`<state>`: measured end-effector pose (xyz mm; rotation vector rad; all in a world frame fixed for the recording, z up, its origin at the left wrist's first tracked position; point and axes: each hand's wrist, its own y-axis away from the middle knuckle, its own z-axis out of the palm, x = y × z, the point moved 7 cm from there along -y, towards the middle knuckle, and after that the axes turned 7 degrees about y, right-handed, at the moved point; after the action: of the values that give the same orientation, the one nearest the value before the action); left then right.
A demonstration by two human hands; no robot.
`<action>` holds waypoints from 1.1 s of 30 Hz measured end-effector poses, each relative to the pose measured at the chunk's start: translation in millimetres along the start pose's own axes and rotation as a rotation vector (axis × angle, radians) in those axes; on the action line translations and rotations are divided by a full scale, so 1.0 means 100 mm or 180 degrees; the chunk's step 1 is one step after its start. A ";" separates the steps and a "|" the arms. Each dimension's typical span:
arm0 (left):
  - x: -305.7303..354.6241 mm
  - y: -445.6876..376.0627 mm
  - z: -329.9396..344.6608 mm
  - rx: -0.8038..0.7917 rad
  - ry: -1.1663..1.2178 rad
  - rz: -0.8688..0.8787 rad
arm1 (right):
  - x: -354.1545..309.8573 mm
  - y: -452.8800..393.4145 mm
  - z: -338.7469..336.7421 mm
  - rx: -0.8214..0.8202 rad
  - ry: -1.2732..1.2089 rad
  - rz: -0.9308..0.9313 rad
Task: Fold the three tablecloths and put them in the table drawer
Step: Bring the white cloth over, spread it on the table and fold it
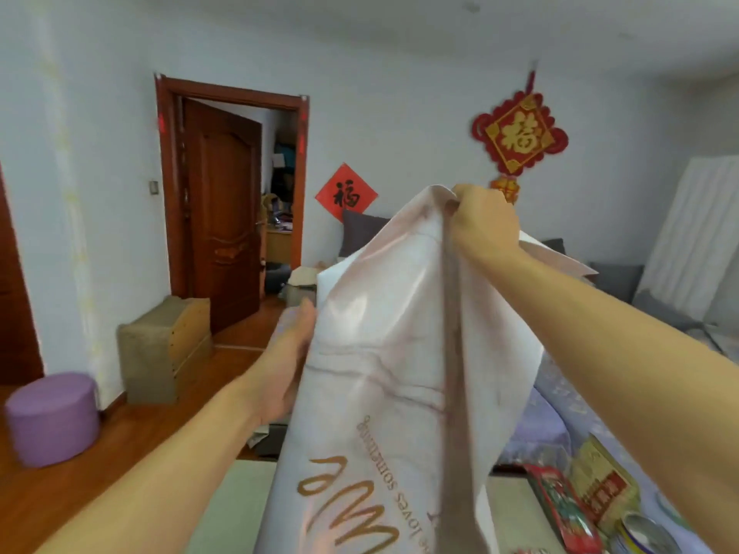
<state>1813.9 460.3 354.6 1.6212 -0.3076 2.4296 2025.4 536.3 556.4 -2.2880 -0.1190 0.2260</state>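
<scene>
From the head view, I have one tablecloth lifted in the air in front of me, a pale pink, glossy sheet with gold lettering printed near its lower part. My right hand is raised high and its fingers are clenched on a bunched top corner of the cloth, so the sheet hangs down from that point toward the near edge of the desk. My left hand is lower, at the cloth's left edge; I see the palm and thumb against the fabric, but the fingertips are behind the cloth, so I cannot tell whether they pinch the edge or only rest on it.

I judge this to be the start of a fold: finding two corners so the sheet can be doubled. To do it well, I would keep the right-hand corner firmly held and run the left hand along the edge until it reaches the next corner, not a mid-edge bunch. The material looks slick, so a loose pinch could slip. Then the sheet needs to hang flat, without the twist that shows below my right hand, before the corners meet.

Tins and packets lie at the desk's right side, so I would lower the cloth on the clearer left part. The other tablecloths and the drawer are not identifiable here.
</scene>
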 end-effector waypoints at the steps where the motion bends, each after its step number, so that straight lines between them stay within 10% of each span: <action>1: -0.02 0.01 -0.10 0.0079 -0.0153 -0.0043 | -0.10 -0.09 0.00 0.0032 -0.0005 -0.0022; 5: 0.33 0.05 -0.37 -0.0549 -0.1656 0.0048 | -0.39 -0.47 -0.04 0.0186 0.0052 -0.0030; 12: 0.09 -0.09 -1.62 0.0104 -0.2554 -0.0633 | -0.53 -1.23 -0.21 0.0701 0.0281 0.0115; 17: 1.30 -0.58 -2.03 0.1854 -0.4502 0.1023 | -0.11 -1.56 0.01 0.0790 0.1105 -0.0086; 23: 2.42 -1.49 -1.88 0.2353 -0.6198 0.0877 | 0.55 -1.82 0.60 0.0095 0.1320 0.0451; 28: 3.61 -1.47 -1.19 0.3140 -0.6385 0.2285 | 1.09 -1.99 0.17 0.0412 0.0508 0.1441; 33: 4.03 -0.90 -0.83 0.3332 -0.6096 0.3509 | 1.25 -1.78 -0.39 0.0953 0.0385 0.1139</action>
<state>1614.4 591.5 701.7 4.4518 -0.0690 -0.2154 2153.3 645.9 699.1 -2.0037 0.3666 0.2686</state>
